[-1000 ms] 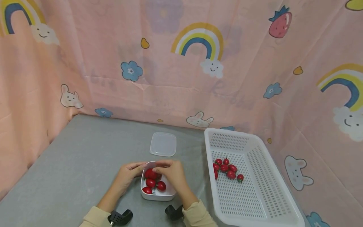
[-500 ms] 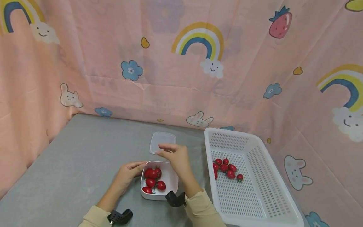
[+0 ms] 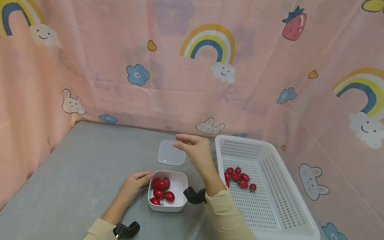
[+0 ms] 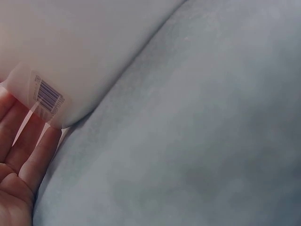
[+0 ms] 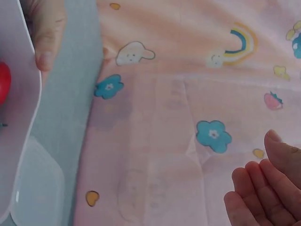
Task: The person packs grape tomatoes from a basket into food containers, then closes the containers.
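Observation:
A small white square container [image 3: 180,190] stands on the grey table, holding several small red tomatoes [image 3: 159,183] with green stems, mostly on its left side. My left hand [image 3: 136,185] holds it at the back left corner. In the left wrist view the fingers [image 4: 40,150] lie against the outer wall by a barcode sticker [image 4: 48,96]. My right hand [image 3: 198,153] is raised above the table, holding nothing, its fingers loosely bent and the thumb apart from them. Behind the container a clear square lid [image 3: 169,153] lies flat, close to the right hand in the head view.
A large white slotted basket [image 3: 264,213] stands on the right, with several more small red tomatoes on its left side. The right sleeve [image 3: 228,210] overlaps its left rim in the head view. A pink patterned curtain [image 3: 168,106] hangs behind the table.
My right hand has left the container and the tomatoes, rising backward and to the right past the lid. The left hand keeps its place at the container's corner.

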Tool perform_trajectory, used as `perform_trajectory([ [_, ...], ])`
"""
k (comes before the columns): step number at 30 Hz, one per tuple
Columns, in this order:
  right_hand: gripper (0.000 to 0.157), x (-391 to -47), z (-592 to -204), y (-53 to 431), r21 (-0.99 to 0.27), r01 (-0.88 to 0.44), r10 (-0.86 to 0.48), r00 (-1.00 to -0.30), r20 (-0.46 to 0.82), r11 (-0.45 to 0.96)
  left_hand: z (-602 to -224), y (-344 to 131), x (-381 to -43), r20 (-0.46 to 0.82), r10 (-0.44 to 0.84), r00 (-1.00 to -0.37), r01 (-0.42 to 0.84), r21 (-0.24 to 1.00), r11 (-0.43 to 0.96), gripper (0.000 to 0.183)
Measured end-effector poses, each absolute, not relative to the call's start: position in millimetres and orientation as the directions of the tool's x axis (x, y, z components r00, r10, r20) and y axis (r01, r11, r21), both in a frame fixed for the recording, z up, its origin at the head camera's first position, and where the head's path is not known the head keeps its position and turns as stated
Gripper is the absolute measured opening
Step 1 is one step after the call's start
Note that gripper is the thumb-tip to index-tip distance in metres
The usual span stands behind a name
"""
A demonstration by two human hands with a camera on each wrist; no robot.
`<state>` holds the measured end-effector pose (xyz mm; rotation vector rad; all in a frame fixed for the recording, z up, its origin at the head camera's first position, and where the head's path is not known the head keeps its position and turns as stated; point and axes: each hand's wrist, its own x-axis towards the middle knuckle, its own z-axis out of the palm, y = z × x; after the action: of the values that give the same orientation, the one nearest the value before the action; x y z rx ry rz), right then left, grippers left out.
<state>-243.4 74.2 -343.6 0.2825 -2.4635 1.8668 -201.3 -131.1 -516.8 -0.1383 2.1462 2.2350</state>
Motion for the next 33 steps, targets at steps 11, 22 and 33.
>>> perform_trajectory([
  [11, 0.035, -249.9, -326.8, 127.2, -0.946, -0.101, -0.081, -0.994, 0.079, 0.307, -517.1, -131.1, -202.1, -0.108, -0.044, -0.993, -0.105, 0.992, -0.062, 0.035],
  [22, 0.041, -258.5, -330.8, 178.7, -0.903, -0.091, -0.037, -0.996, 0.083, 0.42, -521.0, -130.0, -203.2, -0.118, -0.058, -0.991, -0.115, 0.992, -0.057, 0.033],
  [33, 0.053, -264.3, -346.3, 225.3, -0.872, -0.039, 0.012, -0.999, 0.051, 0.489, -520.1, -131.0, -203.0, -0.107, -0.051, -0.993, -0.104, 0.992, -0.067, 0.035],
])
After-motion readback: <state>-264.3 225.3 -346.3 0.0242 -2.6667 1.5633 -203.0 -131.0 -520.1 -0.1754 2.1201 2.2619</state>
